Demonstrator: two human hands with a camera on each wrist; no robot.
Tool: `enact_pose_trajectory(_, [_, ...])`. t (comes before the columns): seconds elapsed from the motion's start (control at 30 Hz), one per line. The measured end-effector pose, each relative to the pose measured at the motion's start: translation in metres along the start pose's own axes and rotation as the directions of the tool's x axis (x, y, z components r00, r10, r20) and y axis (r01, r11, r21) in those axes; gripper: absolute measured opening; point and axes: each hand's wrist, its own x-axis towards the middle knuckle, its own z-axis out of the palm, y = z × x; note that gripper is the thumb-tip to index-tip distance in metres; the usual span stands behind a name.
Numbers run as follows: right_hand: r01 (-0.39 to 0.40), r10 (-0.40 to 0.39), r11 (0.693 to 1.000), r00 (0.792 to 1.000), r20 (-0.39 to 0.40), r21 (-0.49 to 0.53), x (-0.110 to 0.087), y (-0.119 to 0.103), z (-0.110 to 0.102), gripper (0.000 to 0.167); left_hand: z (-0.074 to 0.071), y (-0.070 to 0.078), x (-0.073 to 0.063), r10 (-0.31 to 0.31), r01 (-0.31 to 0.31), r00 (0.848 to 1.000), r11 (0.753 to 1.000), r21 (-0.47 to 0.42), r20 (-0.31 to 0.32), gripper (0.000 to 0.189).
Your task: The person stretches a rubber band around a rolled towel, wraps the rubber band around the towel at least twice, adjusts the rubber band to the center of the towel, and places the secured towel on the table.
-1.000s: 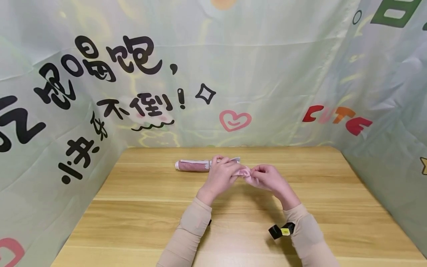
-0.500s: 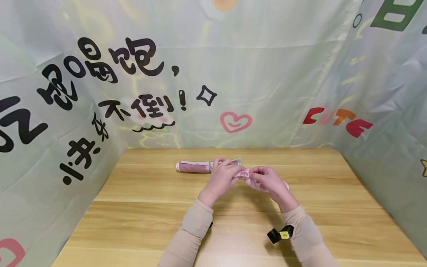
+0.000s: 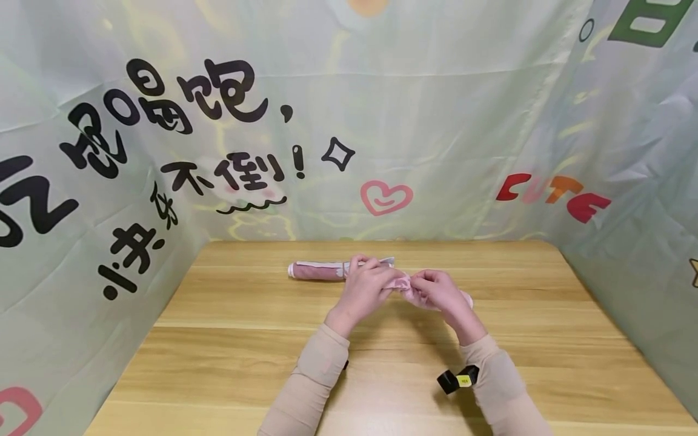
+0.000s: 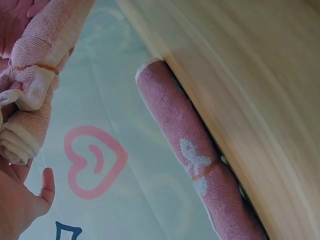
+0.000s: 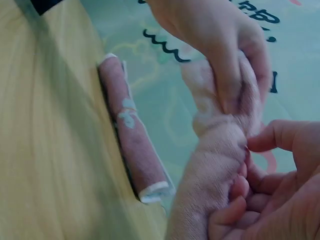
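Note:
Both hands hold a rolled pink towel (image 5: 205, 170) above the table, its middle narrowed. My left hand (image 3: 364, 287) grips the towel's left end from above, fingers curled over it. At the narrowed middle, my right hand (image 3: 440, 293) pinches with thumb and fingertips, its other fingers bent along the roll. An orange rubber band (image 4: 48, 68) circles this towel in the left wrist view. Behind the left hand lies a second rolled towel (image 3: 316, 271), darker pink with a pale bow-like patch, also banded (image 4: 205, 171); the left hand covers part of it in the head view.
The wooden table (image 3: 229, 357) ends at a printed cloth backdrop (image 3: 458, 133), which also rises along both sides. A black wrist camera (image 3: 457, 380) with a yellow label hangs under the right forearm, close over the table.
Both hands keep nearly the same place and grip. The right hand has turned slightly, and the towel's right end now shows beyond the right wrist. The second towel has not moved.

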Motion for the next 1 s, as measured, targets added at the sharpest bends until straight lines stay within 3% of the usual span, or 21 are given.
enact_pose_trajectory(0.27, [0.001, 0.001, 1.000, 0.997, 0.083, -0.028, -0.0011, -0.0008, -0.0050, 0.024, 0.0001, 0.0003, -0.0002, 0.022, -0.022, 1.000, 1.000, -0.015, -0.020, 0.015])
enact_pose_trajectory(0.43, [-0.027, 0.026, 1.000, 0.999, 0.043, 0.008, -0.0011, 0.0000, 0.0001, 0.020, -0.0010, -0.0003, -0.0002, 0.037, -0.038, 0.999, 0.999, -0.011, -0.038, 0.017])
enact_pose_trajectory(0.57, [0.000, 0.000, 1.000, 0.999, 0.050, 0.010, -0.0021, -0.0005, -0.0003, 0.019, -0.0035, -0.0019, 0.0004, 0.022, -0.023, 0.999, 1.000, -0.017, -0.043, 0.016])
enact_pose_trajectory(0.7, [-0.037, 0.012, 0.984, 0.990, 0.140, 0.176, -0.0008, 0.0008, -0.0043, 0.009, -0.0064, -0.0024, 0.0012, -0.006, 0.005, 0.999, 1.000, -0.019, -0.039, 0.015])
enact_pose_trajectory(0.8, [-0.105, 0.041, 0.940, 0.979, 0.199, 0.326, 0.0017, 0.0036, -0.0064, 0.019, -0.0068, -0.0025, 0.0014, -0.023, 0.023, 0.999, 0.999, -0.024, -0.023, 0.016])
enact_pose_trajectory(0.87, [-0.130, 0.058, 0.919, 0.978, 0.200, 0.371, 0.0027, 0.0044, -0.0061, 0.023, -0.0066, -0.0026, 0.0012, -0.028, 0.028, 1.000, 0.999, -0.029, -0.006, 0.016])
enact_pose_trajectory(1.0, [-0.074, 0.048, 0.966, 0.993, 0.110, 0.246, 0.0017, 0.0028, -0.0030, 0.012, -0.0057, -0.0033, 0.0004, -0.018, 0.018, 1.000, 0.999, -0.028, 0.009, 0.016])
